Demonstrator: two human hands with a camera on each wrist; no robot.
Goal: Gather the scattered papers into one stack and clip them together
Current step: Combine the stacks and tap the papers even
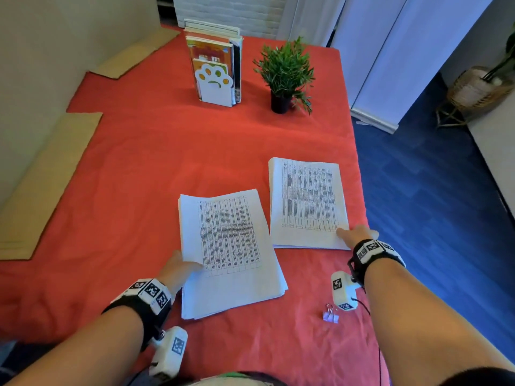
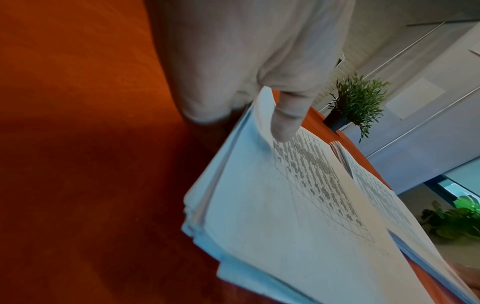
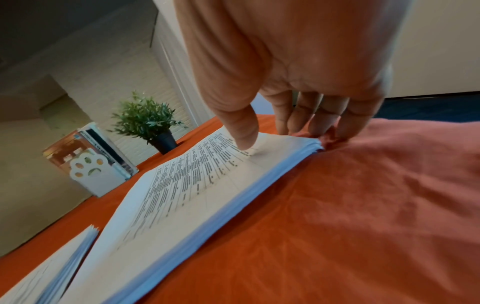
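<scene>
From the head view, two stacks of white printed paper lie side by side on the red tablecloth (image 1: 139,168): the left paper stack (image 1: 231,254) and the right paper stack (image 1: 308,203), near but apart. The left hand (image 1: 179,267) pinches the left stack's left edge, thumb on top; the right hand (image 1: 358,235) sits at the right stack's near right corner. One lilac binder clip (image 1: 330,314) lies near the right wrist. Behind stand one white paw-shaped bookend with books (image 1: 216,79) and one green potted plant (image 1: 285,75). The left wrist view shows the thumb (image 2: 284,119) pressing the top sheet. The right wrist view shows the thumb on top, with four fingers (image 3: 322,117) pressed together at the corner.
</scene>
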